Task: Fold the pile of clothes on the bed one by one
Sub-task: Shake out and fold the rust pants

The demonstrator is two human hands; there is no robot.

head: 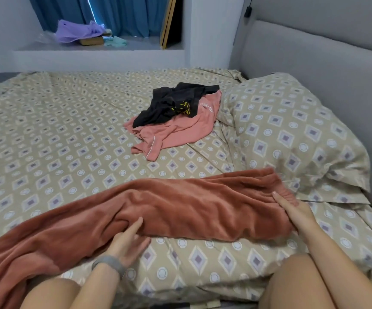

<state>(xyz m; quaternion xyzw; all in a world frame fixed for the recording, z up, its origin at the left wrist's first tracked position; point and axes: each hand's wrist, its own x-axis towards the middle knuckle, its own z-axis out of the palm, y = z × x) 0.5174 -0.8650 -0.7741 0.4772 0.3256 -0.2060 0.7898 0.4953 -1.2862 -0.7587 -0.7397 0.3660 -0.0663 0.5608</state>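
Left hand (128, 240) palm-up, fingers (136, 224) loosely extended; right hand (292, 208) fingers curled, pinching; both forearms reach forward.

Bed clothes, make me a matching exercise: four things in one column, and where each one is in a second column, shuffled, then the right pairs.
Things:
1. rust towel
2. black garment
3. pink top
4. purple bag

Places:
A. on the window ledge
B. under both hands, nearest the person
C. on top of the far pile
D. bottom of the far pile, beside the pillow

Pairs: 1-B, 2-C, 3-D, 4-A
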